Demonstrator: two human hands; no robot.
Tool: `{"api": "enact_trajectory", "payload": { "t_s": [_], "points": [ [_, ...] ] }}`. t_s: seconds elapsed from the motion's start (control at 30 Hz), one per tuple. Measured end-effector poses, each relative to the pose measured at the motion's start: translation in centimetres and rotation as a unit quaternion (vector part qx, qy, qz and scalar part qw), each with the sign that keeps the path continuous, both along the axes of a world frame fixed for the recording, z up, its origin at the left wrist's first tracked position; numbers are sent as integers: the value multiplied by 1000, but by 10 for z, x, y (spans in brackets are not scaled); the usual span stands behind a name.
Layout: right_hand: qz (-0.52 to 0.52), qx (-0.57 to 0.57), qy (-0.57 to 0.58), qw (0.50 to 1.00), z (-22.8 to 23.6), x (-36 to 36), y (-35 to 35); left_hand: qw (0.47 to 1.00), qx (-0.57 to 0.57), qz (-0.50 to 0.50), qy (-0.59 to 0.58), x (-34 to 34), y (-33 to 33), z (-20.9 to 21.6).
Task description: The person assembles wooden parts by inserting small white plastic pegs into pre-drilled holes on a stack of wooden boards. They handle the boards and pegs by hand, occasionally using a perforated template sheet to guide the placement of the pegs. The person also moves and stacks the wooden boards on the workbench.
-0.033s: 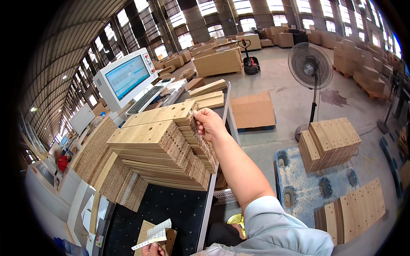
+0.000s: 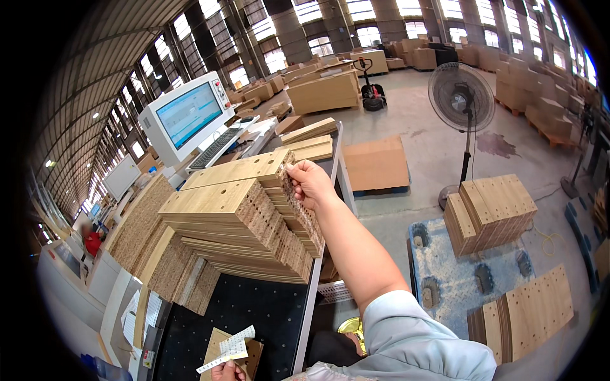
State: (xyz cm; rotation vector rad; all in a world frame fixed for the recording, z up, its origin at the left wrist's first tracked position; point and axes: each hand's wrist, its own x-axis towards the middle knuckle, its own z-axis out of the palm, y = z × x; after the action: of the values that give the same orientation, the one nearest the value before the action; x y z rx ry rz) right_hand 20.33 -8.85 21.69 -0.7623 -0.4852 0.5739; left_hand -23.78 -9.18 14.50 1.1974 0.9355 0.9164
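Note:
My right hand reaches forward to two stacks of light wooden panels with drilled holes and rough chipboard edges. Its fingertips pinch the end of the top panel of the rear stack. The stacks lie on a black perforated worktable. At the bottom edge, my left hand is only partly in view. It holds a white strip of labels over a small brown board piece.
A boxy monitor and keyboard stand behind the stacks. To the right are a standing fan, a blue pallet with stacked panels, and more drilled panels. Chipboard sheets lean at left.

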Motion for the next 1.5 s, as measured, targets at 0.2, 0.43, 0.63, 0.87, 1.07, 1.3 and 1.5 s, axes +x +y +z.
{"api": "enact_trajectory", "payload": {
  "t_s": [0.2,0.43,0.63,0.87,1.07,1.3,1.5],
  "points": [
    [-84,-20,-64,994,2,0,-4,1000,4,-2,0,-2,4,-8],
    [-369,-47,-313,874,-44,-30,11,1000,-4,15,-2,-3,5,-11],
    [-226,-7,-127,966,-42,-32,10,1000,3,-9,5,-1,6,-10],
    [55,70,143,986,-18,-23,-10,1000,-12,26,-13,1,6,-10],
    [82,75,177,978,-21,-17,-6,1000,-14,13,12,2,5,-6],
    [79,89,182,976,-19,-22,-4,1000,-10,10,-8,-3,8,-11],
    [21,92,148,984,-15,-28,-4,999,-32,25,1,-2,8,-7]
  ]
}}
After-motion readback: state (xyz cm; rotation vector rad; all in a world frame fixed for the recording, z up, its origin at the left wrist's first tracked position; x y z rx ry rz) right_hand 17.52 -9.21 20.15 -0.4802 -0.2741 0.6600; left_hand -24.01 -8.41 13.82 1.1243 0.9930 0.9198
